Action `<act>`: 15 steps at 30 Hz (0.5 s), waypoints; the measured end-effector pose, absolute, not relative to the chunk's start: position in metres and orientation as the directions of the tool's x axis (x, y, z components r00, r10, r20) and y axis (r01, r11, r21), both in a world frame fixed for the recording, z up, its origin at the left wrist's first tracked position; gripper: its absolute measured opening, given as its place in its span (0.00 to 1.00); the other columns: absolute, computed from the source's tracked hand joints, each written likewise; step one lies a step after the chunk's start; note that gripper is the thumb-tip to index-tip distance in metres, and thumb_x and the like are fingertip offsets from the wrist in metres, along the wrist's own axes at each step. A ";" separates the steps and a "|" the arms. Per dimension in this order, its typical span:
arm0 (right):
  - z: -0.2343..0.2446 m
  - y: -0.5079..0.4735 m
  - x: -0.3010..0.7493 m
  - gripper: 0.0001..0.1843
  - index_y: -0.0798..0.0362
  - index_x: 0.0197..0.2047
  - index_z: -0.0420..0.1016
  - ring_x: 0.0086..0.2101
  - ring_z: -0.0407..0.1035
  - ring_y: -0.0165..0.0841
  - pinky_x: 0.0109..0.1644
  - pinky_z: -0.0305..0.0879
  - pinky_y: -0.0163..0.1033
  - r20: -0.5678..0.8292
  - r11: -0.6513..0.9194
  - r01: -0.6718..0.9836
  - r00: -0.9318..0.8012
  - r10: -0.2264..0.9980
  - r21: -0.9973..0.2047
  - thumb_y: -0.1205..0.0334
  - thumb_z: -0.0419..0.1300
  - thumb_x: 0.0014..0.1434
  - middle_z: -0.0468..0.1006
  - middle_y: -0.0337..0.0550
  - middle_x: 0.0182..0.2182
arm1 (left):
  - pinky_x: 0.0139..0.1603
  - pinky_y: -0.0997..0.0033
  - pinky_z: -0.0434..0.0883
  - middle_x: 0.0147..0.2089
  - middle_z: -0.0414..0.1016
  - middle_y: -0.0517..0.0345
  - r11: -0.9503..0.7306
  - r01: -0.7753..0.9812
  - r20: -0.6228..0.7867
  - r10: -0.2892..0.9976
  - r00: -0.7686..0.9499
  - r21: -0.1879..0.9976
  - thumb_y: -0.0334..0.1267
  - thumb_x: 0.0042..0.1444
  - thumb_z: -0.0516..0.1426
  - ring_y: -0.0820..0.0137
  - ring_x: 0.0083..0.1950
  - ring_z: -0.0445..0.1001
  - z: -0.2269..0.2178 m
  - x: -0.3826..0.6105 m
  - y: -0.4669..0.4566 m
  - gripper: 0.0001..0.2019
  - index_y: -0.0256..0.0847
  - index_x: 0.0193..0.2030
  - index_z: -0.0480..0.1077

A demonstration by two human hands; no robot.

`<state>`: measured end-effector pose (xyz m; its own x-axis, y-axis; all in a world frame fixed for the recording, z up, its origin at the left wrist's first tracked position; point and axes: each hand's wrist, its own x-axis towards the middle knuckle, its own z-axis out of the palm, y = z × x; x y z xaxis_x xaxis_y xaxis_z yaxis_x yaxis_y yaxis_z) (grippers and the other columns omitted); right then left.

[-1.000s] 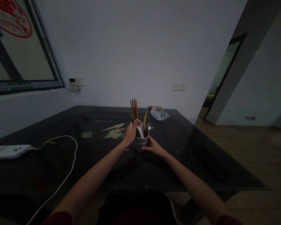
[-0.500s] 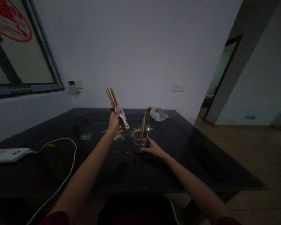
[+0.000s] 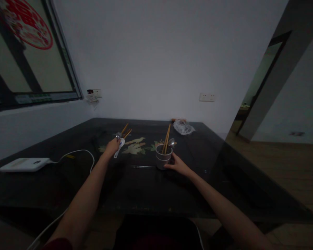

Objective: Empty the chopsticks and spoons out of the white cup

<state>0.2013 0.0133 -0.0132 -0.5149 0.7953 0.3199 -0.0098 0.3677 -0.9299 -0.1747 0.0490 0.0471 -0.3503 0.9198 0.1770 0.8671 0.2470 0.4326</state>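
My left hand [image 3: 111,147] is closed round a bundle of wooden chopsticks [image 3: 125,131], a metal spoon [image 3: 118,135] and a white soup spoon [image 3: 119,148], low over the left part of the table's flower pattern. The white spoon's handle points toward me. On the right, my right hand [image 3: 179,164] grips the side of a grey metal cup [image 3: 163,158] standing upright on the table. Chopsticks [image 3: 166,139] and a metal spoon [image 3: 171,142] lean inside that cup. Dim light hides how many chopsticks are in the left hand.
The dark glossy table [image 3: 143,194] reaches back to the wall. A clear plastic bag [image 3: 184,127] lies at its far edge. On the left sit a white power bank [image 3: 25,164] and its white cable [image 3: 79,150]. Wall sockets [image 3: 207,97] are behind.
My left hand has swung left and down, lowering the chopsticks and spoons from upright toward the tabletop. The right hand stays on the cup. The view has turned slightly left.
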 end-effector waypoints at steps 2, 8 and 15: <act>-0.011 0.012 0.201 0.41 0.51 0.59 0.60 0.55 0.64 0.43 0.61 0.58 0.52 0.306 0.351 -0.012 -0.517 0.799 -0.936 0.59 0.71 0.42 0.67 0.51 0.56 | 0.47 0.61 0.67 0.49 0.74 0.38 0.256 0.875 0.151 0.927 -0.343 0.411 0.42 0.60 0.44 0.51 0.52 0.72 0.041 -0.171 0.048 0.18 0.36 0.50 0.68; -0.010 0.011 0.201 0.41 0.52 0.58 0.60 0.56 0.63 0.43 0.62 0.57 0.52 0.299 0.342 -0.008 -0.508 0.808 -0.939 0.60 0.71 0.42 0.66 0.52 0.57 | 0.43 0.57 0.68 0.47 0.74 0.35 0.303 0.932 0.123 0.936 -0.330 0.197 0.40 0.61 0.42 0.50 0.47 0.74 0.034 -0.158 0.038 0.18 0.37 0.52 0.64; -0.012 0.013 0.201 0.40 0.52 0.57 0.60 0.55 0.65 0.43 0.61 0.59 0.52 0.292 0.339 -0.004 -0.516 0.805 -0.941 0.60 0.71 0.42 0.67 0.52 0.57 | 0.40 0.59 0.68 0.45 0.75 0.37 0.318 0.944 0.162 0.930 -0.329 0.089 0.35 0.60 0.42 0.52 0.46 0.75 0.036 -0.147 0.031 0.16 0.39 0.50 0.65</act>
<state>0.2007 0.0128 -0.0119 -0.5160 0.8053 0.2921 -0.0042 0.3387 -0.9409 -0.1474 0.0315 0.0360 -0.3292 0.9302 0.1624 0.9437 0.3184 0.0893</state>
